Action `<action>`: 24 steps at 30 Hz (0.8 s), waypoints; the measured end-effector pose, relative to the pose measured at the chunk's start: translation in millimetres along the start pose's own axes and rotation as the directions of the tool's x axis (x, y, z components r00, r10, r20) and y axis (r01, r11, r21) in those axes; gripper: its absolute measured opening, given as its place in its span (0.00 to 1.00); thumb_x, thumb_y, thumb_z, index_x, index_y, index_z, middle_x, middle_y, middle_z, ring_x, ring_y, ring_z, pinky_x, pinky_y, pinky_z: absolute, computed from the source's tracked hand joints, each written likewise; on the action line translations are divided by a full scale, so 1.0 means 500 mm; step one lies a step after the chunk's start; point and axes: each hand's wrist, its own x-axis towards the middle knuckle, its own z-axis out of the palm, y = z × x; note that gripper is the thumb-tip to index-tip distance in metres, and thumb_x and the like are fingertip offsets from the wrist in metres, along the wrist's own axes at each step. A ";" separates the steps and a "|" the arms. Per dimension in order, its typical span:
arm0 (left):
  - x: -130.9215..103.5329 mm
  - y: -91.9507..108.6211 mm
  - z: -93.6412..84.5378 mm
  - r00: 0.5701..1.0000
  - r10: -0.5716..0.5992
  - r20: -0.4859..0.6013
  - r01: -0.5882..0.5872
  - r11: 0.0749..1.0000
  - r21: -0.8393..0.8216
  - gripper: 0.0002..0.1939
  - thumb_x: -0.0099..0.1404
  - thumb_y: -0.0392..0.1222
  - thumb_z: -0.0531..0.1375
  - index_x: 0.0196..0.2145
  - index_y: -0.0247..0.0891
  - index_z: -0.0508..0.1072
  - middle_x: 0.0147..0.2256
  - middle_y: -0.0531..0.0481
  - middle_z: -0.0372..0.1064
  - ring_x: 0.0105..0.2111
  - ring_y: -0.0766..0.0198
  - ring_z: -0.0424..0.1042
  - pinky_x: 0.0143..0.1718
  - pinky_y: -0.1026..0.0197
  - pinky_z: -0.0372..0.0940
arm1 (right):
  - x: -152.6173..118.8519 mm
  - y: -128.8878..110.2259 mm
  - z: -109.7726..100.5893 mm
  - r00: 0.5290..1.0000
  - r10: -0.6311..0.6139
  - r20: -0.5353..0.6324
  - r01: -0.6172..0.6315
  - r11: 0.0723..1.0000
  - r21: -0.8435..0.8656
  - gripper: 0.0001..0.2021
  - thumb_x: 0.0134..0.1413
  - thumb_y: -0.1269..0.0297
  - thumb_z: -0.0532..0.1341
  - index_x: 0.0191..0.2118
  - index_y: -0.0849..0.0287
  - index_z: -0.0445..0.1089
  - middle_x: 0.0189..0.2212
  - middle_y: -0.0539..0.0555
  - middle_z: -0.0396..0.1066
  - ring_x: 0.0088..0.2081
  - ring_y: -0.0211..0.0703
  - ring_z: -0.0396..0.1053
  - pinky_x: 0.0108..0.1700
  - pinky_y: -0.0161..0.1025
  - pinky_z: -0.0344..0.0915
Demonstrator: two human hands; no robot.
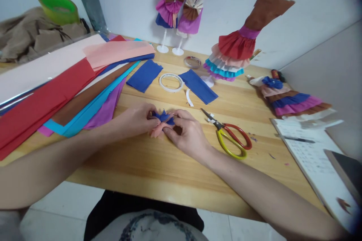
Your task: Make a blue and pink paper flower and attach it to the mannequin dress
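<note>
Between both hands, just above the wooden table, is a small paper flower (pixel 163 118) with pointed blue petals and pale pink ones below. My left hand (pixel 138 119) pinches its left side, and my right hand (pixel 185 130) grips the right side with thumb and fingers. The fingertips hide parts of the flower. Scissors (pixel 230 133) with one red and one yellow handle lie right of my right hand, blades slightly apart. Beyond the hands lie a roll of white tape (pixel 171 83), a folded blue paper piece (pixel 145 75) and a blue paper strip (pixel 198 86).
Layered coloured paper sheets (pixel 76 86) cover the table's left. Small dress forms in ruffled paper (pixel 237 45) stand along the wall. Another ruffled paper dress (pixel 294 99) lies at right, near an open notebook (pixel 305 147) with a pen (pixel 299 139). A green bowl (pixel 58 9) sits far left.
</note>
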 end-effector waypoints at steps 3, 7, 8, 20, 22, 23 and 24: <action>-0.007 0.003 0.006 0.962 0.033 -0.272 0.046 0.960 0.276 0.14 0.59 0.44 0.57 0.41 0.36 0.73 0.36 0.47 0.74 0.31 0.60 0.70 0.28 0.61 0.58 | 0.002 0.000 0.001 1.000 -0.013 -0.008 0.013 0.999 -0.041 0.05 0.51 0.70 0.61 0.25 0.59 0.71 0.42 0.60 0.74 0.44 0.50 0.72 0.44 0.47 0.70; -0.020 0.010 0.019 0.877 0.328 -0.350 -0.099 0.837 0.538 0.11 0.64 0.36 0.53 0.40 0.37 0.73 0.41 0.45 0.71 0.39 0.59 0.70 0.31 0.61 0.60 | 0.004 -0.001 0.002 1.000 -0.012 -0.016 0.011 0.998 -0.065 0.08 0.52 0.68 0.62 0.24 0.58 0.68 0.41 0.59 0.74 0.44 0.50 0.71 0.43 0.47 0.70; -0.021 0.010 0.023 0.867 0.389 -0.311 -0.154 0.804 0.574 0.11 0.65 0.36 0.51 0.37 0.37 0.73 0.39 0.45 0.70 0.39 0.59 0.69 0.31 0.61 0.60 | 0.005 0.000 0.002 1.000 -0.011 -0.015 0.010 0.998 -0.063 0.08 0.52 0.68 0.62 0.24 0.58 0.68 0.41 0.59 0.74 0.44 0.49 0.71 0.43 0.47 0.70; 0.007 -0.020 0.041 0.874 0.445 -0.195 -0.299 0.809 0.506 0.13 0.67 0.36 0.52 0.32 0.36 0.75 0.32 0.47 0.69 0.34 0.62 0.68 0.33 0.61 0.61 | -0.002 -0.007 -0.009 0.997 -0.063 -0.051 0.062 0.998 -0.031 0.10 0.56 0.63 0.60 0.25 0.58 0.66 0.42 0.62 0.71 0.48 0.49 0.70 0.48 0.47 0.69; 0.006 -0.018 0.040 0.857 0.473 -0.204 -0.335 0.812 0.478 0.12 0.66 0.36 0.52 0.31 0.36 0.76 0.33 0.47 0.69 0.34 0.63 0.69 0.34 0.61 0.62 | -0.003 -0.009 -0.023 0.991 -0.105 -0.083 0.102 0.994 -0.041 0.10 0.56 0.62 0.60 0.25 0.57 0.65 0.42 0.62 0.71 0.49 0.49 0.69 0.48 0.46 0.69; 0.005 -0.017 0.039 0.849 0.485 -0.209 -0.353 0.815 0.459 0.12 0.66 0.35 0.53 0.31 0.36 0.76 0.32 0.47 0.69 0.33 0.63 0.69 0.35 0.61 0.63 | -0.002 -0.008 -0.034 0.987 -0.128 -0.099 0.123 0.991 -0.059 0.10 0.57 0.62 0.59 0.25 0.58 0.64 0.42 0.62 0.70 0.49 0.50 0.69 0.48 0.46 0.69; 0.003 -0.016 0.039 0.845 0.491 -0.213 -0.368 0.822 0.434 0.12 0.66 0.35 0.53 0.31 0.36 0.76 0.32 0.47 0.69 0.33 0.64 0.69 0.35 0.62 0.63 | 0.000 -0.005 -0.045 0.983 -0.144 -0.112 0.135 0.987 -0.084 0.10 0.57 0.63 0.58 0.26 0.58 0.65 0.42 0.62 0.70 0.49 0.50 0.69 0.47 0.46 0.68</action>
